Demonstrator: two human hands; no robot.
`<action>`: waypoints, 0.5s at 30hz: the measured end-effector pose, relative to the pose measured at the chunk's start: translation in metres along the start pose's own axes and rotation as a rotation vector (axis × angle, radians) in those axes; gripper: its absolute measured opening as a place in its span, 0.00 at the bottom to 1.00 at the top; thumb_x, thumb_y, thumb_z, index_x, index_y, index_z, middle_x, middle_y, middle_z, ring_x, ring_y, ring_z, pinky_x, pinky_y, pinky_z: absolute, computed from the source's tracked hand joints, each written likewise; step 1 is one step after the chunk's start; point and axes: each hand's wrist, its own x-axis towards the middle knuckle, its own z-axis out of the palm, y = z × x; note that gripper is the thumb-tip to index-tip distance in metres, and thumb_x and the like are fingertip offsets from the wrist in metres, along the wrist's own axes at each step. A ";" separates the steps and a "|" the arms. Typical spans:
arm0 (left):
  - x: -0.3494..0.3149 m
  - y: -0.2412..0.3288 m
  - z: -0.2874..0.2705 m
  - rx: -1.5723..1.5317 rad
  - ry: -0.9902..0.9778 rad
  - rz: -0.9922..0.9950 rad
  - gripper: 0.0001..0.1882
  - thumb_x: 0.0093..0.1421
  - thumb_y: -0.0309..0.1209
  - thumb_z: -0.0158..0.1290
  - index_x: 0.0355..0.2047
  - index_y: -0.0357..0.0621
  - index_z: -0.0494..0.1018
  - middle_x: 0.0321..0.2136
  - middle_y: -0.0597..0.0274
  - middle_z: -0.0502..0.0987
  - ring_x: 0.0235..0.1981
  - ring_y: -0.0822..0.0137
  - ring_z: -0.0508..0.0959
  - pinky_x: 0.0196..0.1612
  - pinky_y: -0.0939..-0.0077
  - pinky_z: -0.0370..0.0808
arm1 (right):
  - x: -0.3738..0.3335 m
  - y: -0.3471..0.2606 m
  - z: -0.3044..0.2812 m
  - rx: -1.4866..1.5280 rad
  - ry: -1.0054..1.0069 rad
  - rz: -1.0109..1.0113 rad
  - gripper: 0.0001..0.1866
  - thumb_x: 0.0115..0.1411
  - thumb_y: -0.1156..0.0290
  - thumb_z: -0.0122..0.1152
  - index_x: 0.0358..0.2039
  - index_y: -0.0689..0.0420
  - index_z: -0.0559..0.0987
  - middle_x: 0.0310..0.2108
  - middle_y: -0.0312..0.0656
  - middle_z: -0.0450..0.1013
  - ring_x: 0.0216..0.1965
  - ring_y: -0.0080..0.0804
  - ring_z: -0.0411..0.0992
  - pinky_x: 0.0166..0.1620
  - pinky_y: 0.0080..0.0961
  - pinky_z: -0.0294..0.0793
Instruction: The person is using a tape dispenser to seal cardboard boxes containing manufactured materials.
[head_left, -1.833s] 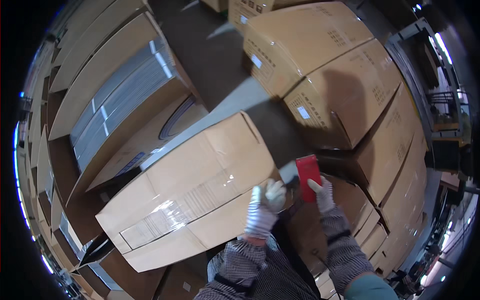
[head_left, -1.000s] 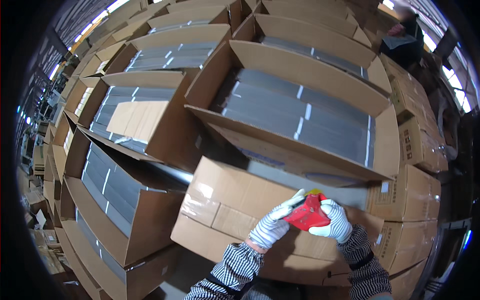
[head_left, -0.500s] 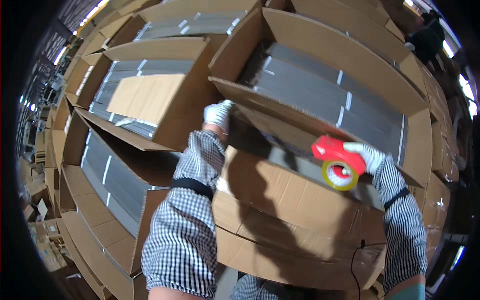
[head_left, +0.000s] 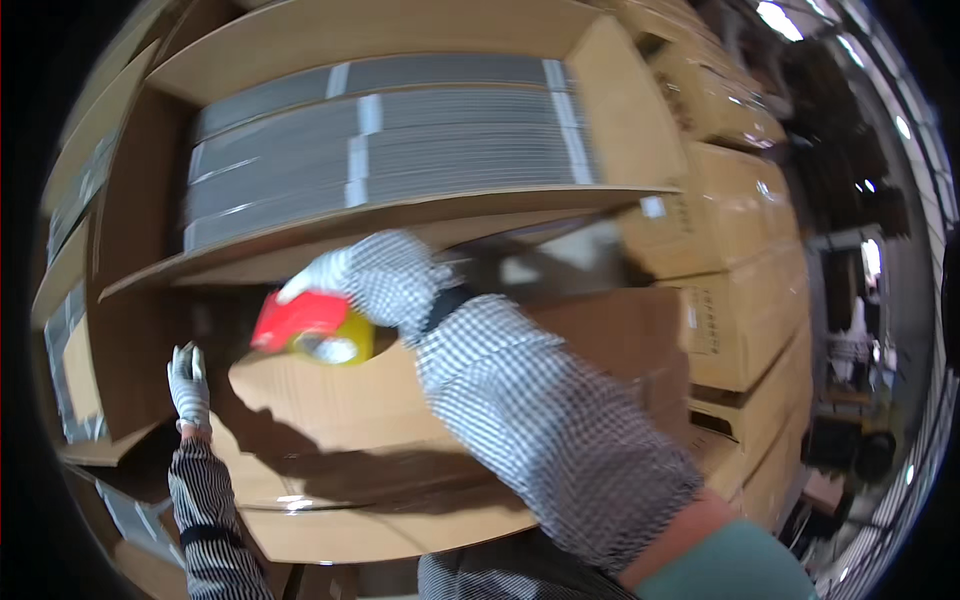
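My right hand, in a white glove, grips a red tape dispenser loaded with a yellowish roll of tape. It is held over the left end of a tan cardboard flap. My left hand, also gloved, is raised with its fingers stretched out and holds nothing. It is beside the brown side wall of a box, though I cannot tell whether it touches the board. Beyond both hands, an open carton holds grey stacked sheets bound with white straps.
Closed cartons are piled along the right. More open boxes with strapped grey sheets line the left edge. Beyond the cartons, a dark area with shelving and equipment lies at the far right.
My view has swung to the right. The right hand has carried the tape dispenser leftward across the flap, nearer to my left hand. The left hand's fingers now show stretched out.
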 end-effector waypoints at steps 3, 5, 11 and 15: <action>-0.030 0.113 0.094 0.234 -0.110 0.120 0.16 0.68 0.41 0.53 0.52 0.51 0.78 0.56 0.61 0.77 0.65 0.55 0.68 0.70 0.44 0.51 | -0.050 0.034 -0.037 -0.132 -0.067 0.021 0.26 0.60 0.41 0.61 0.52 0.41 0.83 0.52 0.46 0.79 0.50 0.47 0.78 0.58 0.38 0.74; -0.071 0.256 0.149 0.113 0.044 0.186 0.19 0.67 0.42 0.54 0.55 0.53 0.76 0.58 0.62 0.76 0.66 0.54 0.66 0.69 0.38 0.48 | -0.106 0.042 -0.120 -0.031 -0.381 0.643 0.34 0.52 0.32 0.64 0.51 0.43 0.84 0.52 0.45 0.79 0.50 0.45 0.78 0.58 0.38 0.74; -0.169 0.610 0.190 -0.021 -0.197 0.477 0.32 0.60 0.49 0.58 0.61 0.52 0.69 0.67 0.50 0.63 0.70 0.40 0.54 0.69 0.32 0.43 | -0.346 0.157 -0.269 0.151 0.049 0.629 0.19 0.55 0.56 0.72 0.44 0.51 0.86 0.38 0.40 0.82 0.40 0.33 0.79 0.46 0.29 0.77; -0.215 0.833 0.278 -0.281 -0.625 0.731 0.26 0.68 0.47 0.45 0.58 0.43 0.72 0.60 0.48 0.72 0.62 0.49 0.70 0.66 0.50 0.62 | -0.471 0.295 -0.391 -0.267 -0.456 1.360 0.29 0.50 0.47 0.75 0.42 0.60 0.84 0.35 0.46 0.82 0.40 0.43 0.80 0.45 0.37 0.80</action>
